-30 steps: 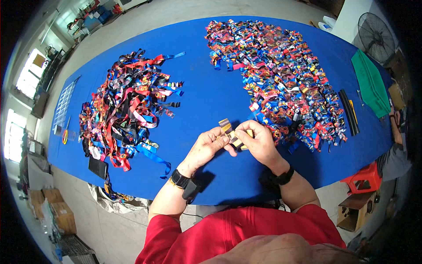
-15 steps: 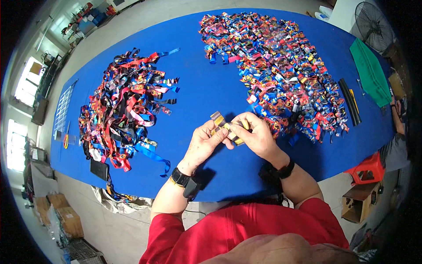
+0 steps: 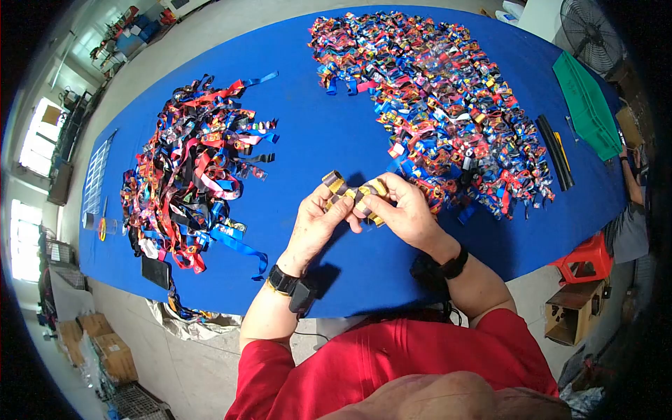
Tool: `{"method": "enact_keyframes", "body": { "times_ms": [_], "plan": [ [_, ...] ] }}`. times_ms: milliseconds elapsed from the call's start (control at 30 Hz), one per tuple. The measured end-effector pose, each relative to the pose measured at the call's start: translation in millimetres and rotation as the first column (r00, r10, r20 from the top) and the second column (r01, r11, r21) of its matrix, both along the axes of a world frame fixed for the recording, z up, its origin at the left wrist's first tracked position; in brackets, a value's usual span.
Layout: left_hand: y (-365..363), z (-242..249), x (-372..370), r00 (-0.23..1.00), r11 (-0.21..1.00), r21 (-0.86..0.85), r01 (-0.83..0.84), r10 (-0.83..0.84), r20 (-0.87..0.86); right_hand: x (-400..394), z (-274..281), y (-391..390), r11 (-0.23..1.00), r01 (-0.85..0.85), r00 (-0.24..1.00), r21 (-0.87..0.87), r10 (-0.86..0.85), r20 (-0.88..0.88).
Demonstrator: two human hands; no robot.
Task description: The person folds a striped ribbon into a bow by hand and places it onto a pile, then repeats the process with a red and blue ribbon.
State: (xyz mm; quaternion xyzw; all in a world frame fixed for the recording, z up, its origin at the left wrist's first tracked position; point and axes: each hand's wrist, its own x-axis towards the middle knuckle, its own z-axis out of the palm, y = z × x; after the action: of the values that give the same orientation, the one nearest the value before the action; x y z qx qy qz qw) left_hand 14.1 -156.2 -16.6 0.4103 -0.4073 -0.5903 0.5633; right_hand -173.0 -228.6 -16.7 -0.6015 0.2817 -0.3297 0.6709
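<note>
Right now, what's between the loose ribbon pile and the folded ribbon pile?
In the head view, only bare blue tablecloth separates the loose ribbon pile from the folded ribbon pile.

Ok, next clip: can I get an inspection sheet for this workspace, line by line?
Surface: blue table cover, bare in the middle strip.
Job's things: a short gold-and-dark ribbon piece, folded, held above the table by both hands.
Clutter: heap of long loose ribbons on the left; spread of small folded ribbon pieces on the right; green tray, black bar, tape roll at the edges.
Grippers: left hand and right hand both pinch the ribbon piece.
Cables: nothing seen.
Surroundings: concrete floor, fan, red stool, cardboard boxes; another person's arm at the right edge.
</note>
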Motion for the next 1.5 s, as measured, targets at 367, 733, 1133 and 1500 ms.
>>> {"method": "enact_keyframes", "body": {
  "times_ms": [367,733,1133,1500],
  "plan": [
    [0,0,0,0.998,1.0,0.009,-0.02,0.02,0.056,-2,13,2,0.994,-0.03,0.998,-0.105,0.024,-0.057],
    [0,1,3,0.999,1.0,0.025,0.001,-0.002,0.036,1,4,3,0.998,-0.012,0.998,-0.054,0.009,-0.06],
    [0,-4,6,1.0,0.999,-0.038,-0.009,0.009,0.014,2,7,3,0.999,0.035,0.99,-0.039,-0.04,-0.137],
    [-1,1,13,0.981,0.982,-0.002,-0.191,0.191,0.021,3,25,9,0.988,0.059,0.998,-0.142,-0.062,-0.019]
  ]
}}
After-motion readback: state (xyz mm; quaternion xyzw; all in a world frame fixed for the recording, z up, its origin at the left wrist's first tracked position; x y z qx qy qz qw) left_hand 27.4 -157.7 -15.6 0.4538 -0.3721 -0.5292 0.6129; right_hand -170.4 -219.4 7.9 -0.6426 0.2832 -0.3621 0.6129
